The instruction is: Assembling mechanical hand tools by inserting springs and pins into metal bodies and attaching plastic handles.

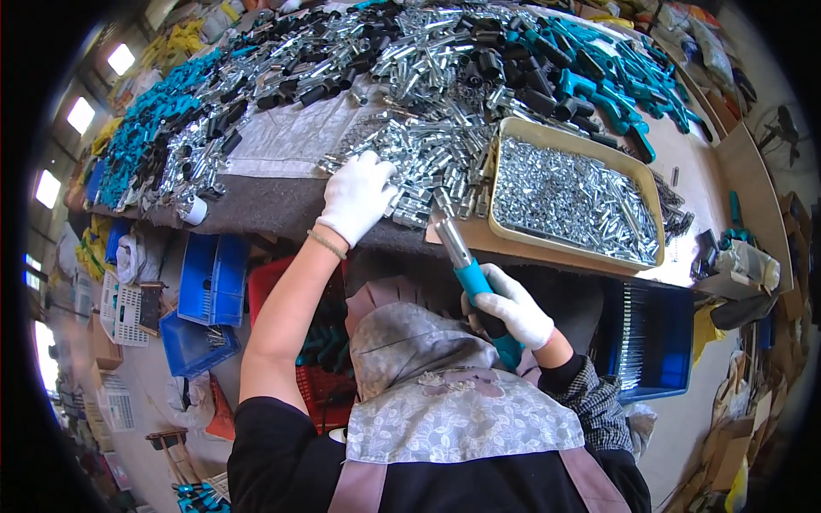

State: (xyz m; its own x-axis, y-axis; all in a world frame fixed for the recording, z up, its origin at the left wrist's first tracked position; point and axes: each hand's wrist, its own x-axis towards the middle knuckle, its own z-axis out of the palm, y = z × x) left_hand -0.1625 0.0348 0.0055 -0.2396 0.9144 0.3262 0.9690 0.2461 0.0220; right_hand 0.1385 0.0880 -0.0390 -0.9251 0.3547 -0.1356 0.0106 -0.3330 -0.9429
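Workshop bench point(265, 205) lay crowded from end to end

Silver fittings point(423, 158) were heaped along its near edge, beside a cream tray point(556, 246) of small metal pieces point(569, 197); teal handles point(599, 90) were piled beyond. The white-gloved left hand point(357, 195) was over the fittings, fingers curled; whether they gripped one could not be told. The gloved right hand point(513, 309) was clamped round a teal-handled tool point(470, 278), tilted at the bench's edge, its metal end near the heap. Blue crates point(214, 278) stood below.
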